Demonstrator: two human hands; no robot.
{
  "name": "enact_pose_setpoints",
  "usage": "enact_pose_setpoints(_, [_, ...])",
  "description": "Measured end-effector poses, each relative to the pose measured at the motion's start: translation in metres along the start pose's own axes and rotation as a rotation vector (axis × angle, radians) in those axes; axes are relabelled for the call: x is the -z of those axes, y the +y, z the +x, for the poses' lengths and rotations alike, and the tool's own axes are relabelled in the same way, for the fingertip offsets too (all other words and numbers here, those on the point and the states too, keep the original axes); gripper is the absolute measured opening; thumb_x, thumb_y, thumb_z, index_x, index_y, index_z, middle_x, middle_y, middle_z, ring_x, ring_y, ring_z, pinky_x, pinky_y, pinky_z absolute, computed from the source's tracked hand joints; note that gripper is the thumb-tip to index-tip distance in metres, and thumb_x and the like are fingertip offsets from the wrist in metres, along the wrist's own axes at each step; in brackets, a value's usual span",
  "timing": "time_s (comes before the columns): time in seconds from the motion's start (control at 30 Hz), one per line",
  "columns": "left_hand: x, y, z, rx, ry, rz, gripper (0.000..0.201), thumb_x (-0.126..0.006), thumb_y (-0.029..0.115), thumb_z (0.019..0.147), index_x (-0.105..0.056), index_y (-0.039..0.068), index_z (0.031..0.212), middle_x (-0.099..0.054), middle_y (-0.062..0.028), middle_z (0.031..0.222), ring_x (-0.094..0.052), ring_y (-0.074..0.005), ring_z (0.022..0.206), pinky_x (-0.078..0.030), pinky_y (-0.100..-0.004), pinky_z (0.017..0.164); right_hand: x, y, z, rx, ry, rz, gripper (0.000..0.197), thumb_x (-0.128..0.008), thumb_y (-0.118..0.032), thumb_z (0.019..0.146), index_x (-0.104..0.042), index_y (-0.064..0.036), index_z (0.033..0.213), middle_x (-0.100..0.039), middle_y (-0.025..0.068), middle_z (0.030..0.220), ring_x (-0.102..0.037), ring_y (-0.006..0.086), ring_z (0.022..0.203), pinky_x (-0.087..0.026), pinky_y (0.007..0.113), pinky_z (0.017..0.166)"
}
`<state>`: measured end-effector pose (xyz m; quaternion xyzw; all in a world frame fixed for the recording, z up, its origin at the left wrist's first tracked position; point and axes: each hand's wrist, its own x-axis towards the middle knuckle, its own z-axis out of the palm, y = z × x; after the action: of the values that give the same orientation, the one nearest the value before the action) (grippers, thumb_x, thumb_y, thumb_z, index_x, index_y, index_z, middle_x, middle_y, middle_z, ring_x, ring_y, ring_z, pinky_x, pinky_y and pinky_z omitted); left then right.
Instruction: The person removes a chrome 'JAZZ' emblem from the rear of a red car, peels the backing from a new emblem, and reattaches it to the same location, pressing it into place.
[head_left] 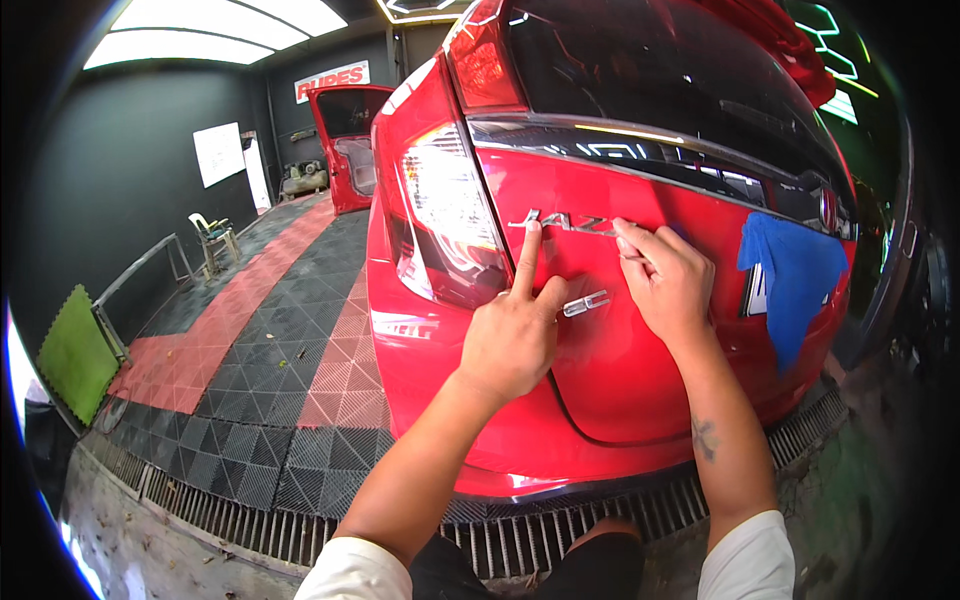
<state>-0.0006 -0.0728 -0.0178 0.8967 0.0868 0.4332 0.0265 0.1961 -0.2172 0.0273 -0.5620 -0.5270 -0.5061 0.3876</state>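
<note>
The shiny letters (562, 222) are on the back of the red car (620, 400), just to the right of the big tail light (440, 180). The left hand (510, 345) has its finger and thumb apart, with the fingertip touching the letter nearest the light. The right hand (675, 285) has its fingertips at the end far from the light, but I cannot tell if they pinch it. A small badge (575, 308) is on the car too, lower and right of the light, with no hand on it. The top row looks unfinished, as both hands are at it. A blue cloth (795, 270) hangs well to the right of the light
</note>
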Motion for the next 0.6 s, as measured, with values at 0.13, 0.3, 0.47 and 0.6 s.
enact_pose_setpoints(0.13, [0.008,-0.02,-0.004,-0.094,0.014,-0.047,0.018,-0.072,0.004,0.094,-0.069,0.01,0.111,-0.027,-0.0312,0.188,-0.081,-0.052,0.095,-0.066,-0.0578,0.076,-0.001,-0.008,0.004,-0.054,-0.014,0.105,0.028,-0.086,-0.008,0.097,-0.09,-0.0139,0.123,-0.078,0.0083,0.086,-0.078,0.0291,0.073,-0.061,0.041,0.066])
enact_pose_setpoints(0.3, [0.022,-0.033,-0.002,-0.1,-0.045,-0.117,0.022,-0.07,-0.003,0.089,-0.074,0.003,0.11,-0.035,-0.0197,0.189,-0.08,-0.0503,0.104,-0.065,-0.0564,0.084,0.002,0.001,0.005,-0.102,-0.056,0.118,0.025,-0.085,-0.008,0.098,-0.09,-0.0129,0.122,-0.081,0.0095,0.091,-0.079,0.0285,0.075,-0.062,0.039,0.068])
enact_pose_setpoints(0.47, [0.036,-0.046,0.001,-0.176,-0.074,-0.118,0.012,-0.069,-0.003,0.091,-0.069,0.002,0.101,-0.041,-0.0208,0.186,-0.08,-0.047,0.102,-0.063,-0.0549,0.082,0.003,0.0,0.008,-0.151,-0.104,0.112,0.024,-0.087,-0.013,0.1,-0.091,-0.0152,0.123,-0.084,0.0082,0.099,-0.081,0.0275,0.081,-0.063,0.038,0.073])
enact_pose_setpoints(0.6, [0.05,-0.053,0.005,-0.171,-0.19,-0.134,0.027,-0.061,-0.009,0.089,-0.075,-0.003,0.111,-0.04,-0.0185,0.187,-0.078,-0.0488,0.112,-0.062,-0.053,0.092,0.003,0.003,0.01,-0.188,-0.124,0.13,0.023,-0.088,-0.018,0.101,-0.091,-0.0152,0.123,-0.086,0.0088,0.103,-0.082,0.0281,0.084,-0.063,0.039,0.076])
